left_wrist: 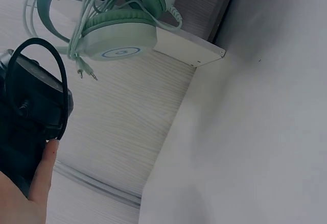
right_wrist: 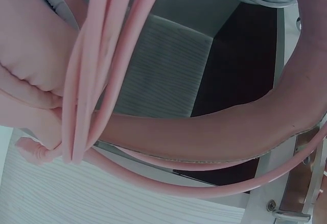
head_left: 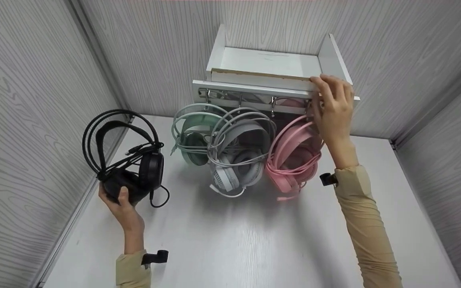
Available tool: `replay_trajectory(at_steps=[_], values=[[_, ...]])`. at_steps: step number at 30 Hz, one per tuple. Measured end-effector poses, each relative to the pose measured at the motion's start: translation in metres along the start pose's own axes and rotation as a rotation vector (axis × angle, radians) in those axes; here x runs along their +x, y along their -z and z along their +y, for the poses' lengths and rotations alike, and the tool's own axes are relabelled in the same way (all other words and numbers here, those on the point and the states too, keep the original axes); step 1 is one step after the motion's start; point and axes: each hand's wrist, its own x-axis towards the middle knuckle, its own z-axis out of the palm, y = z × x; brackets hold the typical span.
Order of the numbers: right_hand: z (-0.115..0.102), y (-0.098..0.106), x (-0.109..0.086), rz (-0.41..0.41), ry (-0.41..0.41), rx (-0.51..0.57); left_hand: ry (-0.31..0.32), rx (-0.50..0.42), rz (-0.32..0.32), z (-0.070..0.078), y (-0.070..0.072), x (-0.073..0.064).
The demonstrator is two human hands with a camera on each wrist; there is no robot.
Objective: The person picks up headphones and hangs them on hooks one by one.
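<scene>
My left hand [head_left: 124, 208] grips a black headset [head_left: 150, 170] by an ear cup from below, thumb in front. The headset is upright, its headband on top and its cable coiled around it. In the left wrist view, part of the left hand [left_wrist: 25, 203] shows beneath the black ear cup [left_wrist: 43, 96]. At the right end of a white hook rail [head_left: 254, 89], my right hand [head_left: 334, 108] holds the rail, fingers bent over its top and thumb in front. A pink headset [head_left: 294, 154] hangs just beside this hand, and its padded headband [right_wrist: 204, 137] fills much of the right wrist view.
A green headset [head_left: 194, 154] and a grey-white headset [head_left: 238, 160] hang left of the pink one. Metal hooks [head_left: 273, 106] line the rail below a white shelf [head_left: 270, 60]. A white table [head_left: 230, 244] lies underneath, with wood-grain panels [head_left: 26, 100] around it.
</scene>
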Motion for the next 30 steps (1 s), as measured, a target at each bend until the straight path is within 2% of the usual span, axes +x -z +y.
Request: replay_trajectory(at_steps=[4,16,25,30], values=[[0.001,0.000,-0.001,0.001,0.006,-0.002,-0.025,-0.022,-0.036,0.004,-0.004,-0.004],[0.002,0.000,-0.001,0.003,0.015,-0.007,-0.207,-0.122,-0.130,0.017,-0.032,-0.022],[0.001,0.000,0.000,-0.001,0.009,-0.008,-0.212,-0.167,-0.211,0.029,-0.059,-0.041],[0.001,0.000,-0.001,0.002,0.007,-0.011,-0.225,-0.145,-0.252,0.032,-0.069,-0.049]])
